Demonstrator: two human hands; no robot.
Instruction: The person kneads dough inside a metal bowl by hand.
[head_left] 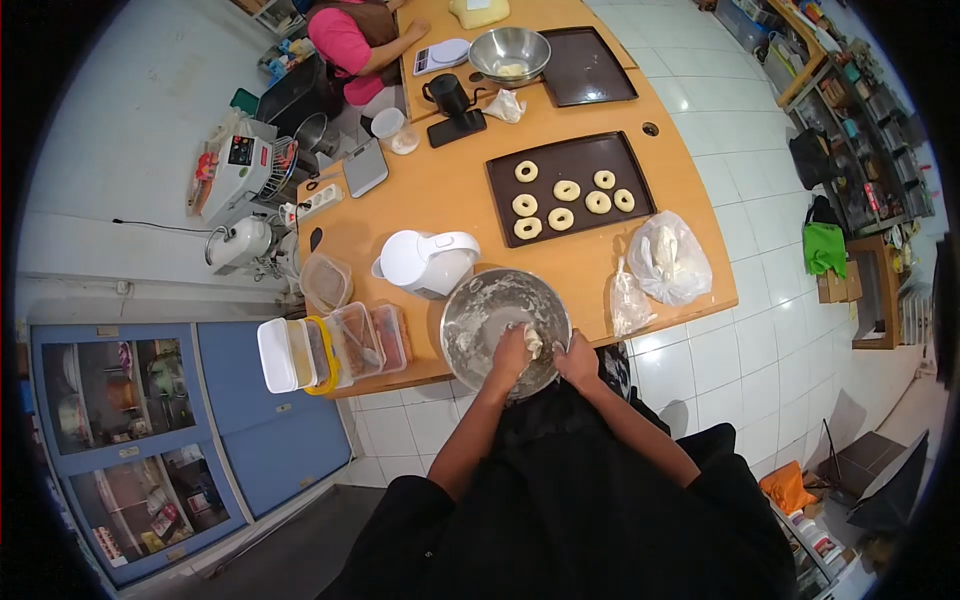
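We have a lump of dough (533,344) inside the steel mixing bowl (468,325), right of the bowl's middle; its visible part runs slightly longer away from our body than across, though fingers cover some of it, so we cannot tell its full long axis. The bowl is round, its mouth facing up towards us, its wall smeared with pale residue, and it sits at the near edge of the wooden table (450,180). Our left hand (512,352) reaches down into it, forearm slanting in from the lower left, fingers curled around the dough. Our right hand (577,362) is clamped on the rim at the right, forearm coming up from the lower right. The hands are apart, close to each other. Just beyond the bowl to the left stands a white kettle (425,265), its handle towards the right. Farther off, a dark baking tray (562,158) bears eight dough rings (561,218); a plastic bag (672,258) lies nearer, to the right. At the far side, we see a person in a pink sleeve (338,42).
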